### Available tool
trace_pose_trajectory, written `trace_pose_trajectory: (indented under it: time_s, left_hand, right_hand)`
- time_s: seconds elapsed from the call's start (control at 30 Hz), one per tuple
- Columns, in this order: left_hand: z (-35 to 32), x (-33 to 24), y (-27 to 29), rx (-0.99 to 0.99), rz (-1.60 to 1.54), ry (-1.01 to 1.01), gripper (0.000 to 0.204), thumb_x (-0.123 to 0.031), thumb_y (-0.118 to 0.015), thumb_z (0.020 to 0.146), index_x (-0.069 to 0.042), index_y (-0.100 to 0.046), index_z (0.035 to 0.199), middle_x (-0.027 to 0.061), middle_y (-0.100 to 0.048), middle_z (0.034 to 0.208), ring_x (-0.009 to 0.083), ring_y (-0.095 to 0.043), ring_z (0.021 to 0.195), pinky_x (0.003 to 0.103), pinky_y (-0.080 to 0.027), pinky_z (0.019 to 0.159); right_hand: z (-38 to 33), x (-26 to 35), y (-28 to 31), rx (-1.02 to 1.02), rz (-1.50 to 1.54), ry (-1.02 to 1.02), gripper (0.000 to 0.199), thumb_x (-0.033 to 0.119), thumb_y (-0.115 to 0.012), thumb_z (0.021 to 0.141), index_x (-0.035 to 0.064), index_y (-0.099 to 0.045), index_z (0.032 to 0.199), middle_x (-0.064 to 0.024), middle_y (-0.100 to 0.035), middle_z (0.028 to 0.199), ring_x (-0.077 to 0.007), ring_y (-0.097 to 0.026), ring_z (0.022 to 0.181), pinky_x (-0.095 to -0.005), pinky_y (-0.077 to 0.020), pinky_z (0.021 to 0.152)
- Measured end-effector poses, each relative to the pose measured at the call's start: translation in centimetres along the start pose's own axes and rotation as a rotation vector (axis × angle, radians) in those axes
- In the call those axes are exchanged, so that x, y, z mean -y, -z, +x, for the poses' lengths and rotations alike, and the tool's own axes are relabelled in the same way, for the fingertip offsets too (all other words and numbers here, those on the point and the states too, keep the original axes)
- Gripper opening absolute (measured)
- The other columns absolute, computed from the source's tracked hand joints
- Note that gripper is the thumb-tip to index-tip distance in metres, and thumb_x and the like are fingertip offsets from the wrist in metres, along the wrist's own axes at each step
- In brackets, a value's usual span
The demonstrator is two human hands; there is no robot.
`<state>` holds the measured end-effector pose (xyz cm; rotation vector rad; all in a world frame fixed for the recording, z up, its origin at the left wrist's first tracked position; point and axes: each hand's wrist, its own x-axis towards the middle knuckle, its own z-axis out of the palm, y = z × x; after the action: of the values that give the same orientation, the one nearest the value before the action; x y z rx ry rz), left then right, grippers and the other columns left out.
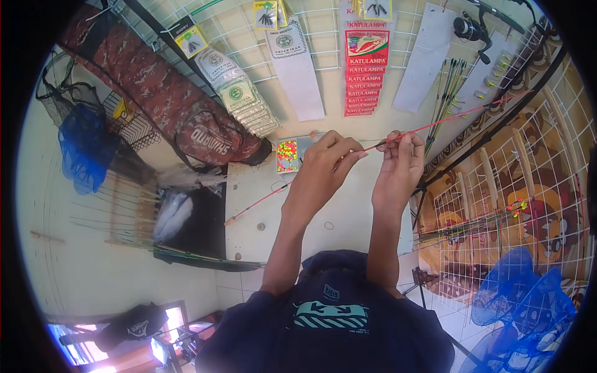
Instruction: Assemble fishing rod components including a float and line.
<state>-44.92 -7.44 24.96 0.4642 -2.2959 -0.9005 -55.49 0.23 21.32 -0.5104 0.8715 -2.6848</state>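
A thin red fishing rod (457,116) slants across the view, from a light-tipped end low on the left up to the far right. My left hand (320,171) pinches its middle between thumb and fingers, above the white table (348,239). Close by on the right, my right hand (400,163) also grips the rod, fingertips pressed together around it. A dark section of the rod shows between the hands. What exactly lies under the fingertips is too small to make out. Just left of my left hand sits a small box of bright yellow, orange and pink beads (286,155).
A rubber band (329,225) lies on the table. Camouflage rod bag (205,133) leans at the left. Red bait packets (367,74) hang on the wire grid beyond. A fishing reel (471,28) hangs at the far right, with blue nets (525,298) near right.
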Motion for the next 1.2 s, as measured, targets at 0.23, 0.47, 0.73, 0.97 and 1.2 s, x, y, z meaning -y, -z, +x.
trace_pose_trajectory:
  time_s: [0.23,0.47,0.73,0.97,1.2]
  left_hand:
    - [0.1,-0.2,0.2,0.033,0.025,-0.022,0.013,-0.014,-0.064,0.089,-0.002,-0.067,0.093,0.0081,-0.059,0.082,0.0185,-0.055,0.063,0.031,-0.042,0.057]
    - [0.1,-0.2,0.5,0.070,0.059,-0.018,0.015,-0.016,-0.063,0.089,-0.003,-0.067,0.094,0.0090,-0.055,0.078,0.0201,-0.053,0.063,0.034,-0.040,0.059]
    - [-0.3,1.2,1.6,0.033,0.085,-0.101,0.013,-0.014,-0.065,0.087,-0.002,-0.066,0.092,0.0117,-0.055,0.076,0.0258,-0.053,0.065,0.037,-0.042,0.064]
    - [-1.4,3.9,2.9,0.027,0.146,-0.047,0.012,-0.013,-0.065,0.087,-0.002,-0.066,0.094,0.0111,-0.057,0.080,0.0244,-0.054,0.066,0.036,-0.042,0.060]
    - [-1.8,4.8,3.9,0.100,0.208,-0.025,0.012,-0.013,-0.063,0.088,-0.004,-0.066,0.094,0.0120,-0.053,0.079,0.0298,-0.056,0.072,0.040,-0.044,0.067]
  right_hand:
    - [0.1,-0.3,0.5,-0.023,0.011,-0.035,0.013,0.018,-0.050,0.100,0.0057,-0.046,0.103,-0.0085,-0.058,0.094,-0.0157,-0.055,0.088,-0.0317,-0.0441,0.085]
    - [-0.1,-0.4,0.5,-0.016,0.037,-0.048,0.010,0.015,-0.048,0.100,0.0063,-0.045,0.103,-0.0083,-0.057,0.094,-0.0154,-0.056,0.088,-0.0311,-0.0445,0.085]
    - [-0.9,-2.2,-0.1,-0.047,0.048,-0.103,0.010,0.015,-0.048,0.100,0.0067,-0.045,0.103,-0.0082,-0.057,0.095,-0.0138,-0.055,0.087,-0.0299,-0.0435,0.084]
    - [-1.9,-3.8,-1.1,-0.048,-0.008,-0.159,0.014,0.018,-0.048,0.101,0.0054,-0.044,0.104,-0.0091,-0.058,0.096,-0.0121,-0.055,0.084,-0.0273,-0.0460,0.079]
    - [-1.6,-3.7,-0.9,-0.104,-0.063,-0.102,0.012,0.016,-0.049,0.100,0.0041,-0.045,0.103,-0.0116,-0.058,0.096,-0.0155,-0.057,0.083,-0.0312,-0.0475,0.083]
